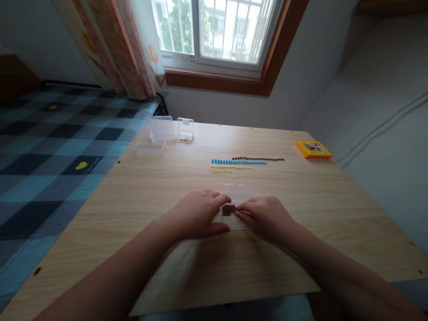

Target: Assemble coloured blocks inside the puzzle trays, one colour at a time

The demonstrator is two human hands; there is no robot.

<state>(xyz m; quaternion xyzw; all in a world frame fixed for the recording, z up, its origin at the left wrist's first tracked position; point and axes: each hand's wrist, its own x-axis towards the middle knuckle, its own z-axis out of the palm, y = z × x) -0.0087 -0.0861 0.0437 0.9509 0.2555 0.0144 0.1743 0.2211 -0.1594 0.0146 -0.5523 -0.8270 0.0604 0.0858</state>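
A shallow clear plastic box (241,223) lies on the table in front of me, its clear lid (242,191) folded back on the far side. Inside its left part sit small dark red bricks (229,209), pressed together in a block. My left hand (202,214) grips the box's left side, thumb at the near edge and fingers at the far edge. Over the right part of the box, my right hand (265,216) is closed in a pinch, fingertips at the right end of the dark red bricks. Whatever is between those fingertips is too small to make out.
Beyond the box, small pieces lie in rows: brown (257,158), blue (239,162), pale (232,167) and yellow (221,171). Open clear boxes (150,147) and a smaller clear box (186,129) stand at the far left. A yellow-orange box (313,150) lies far right.
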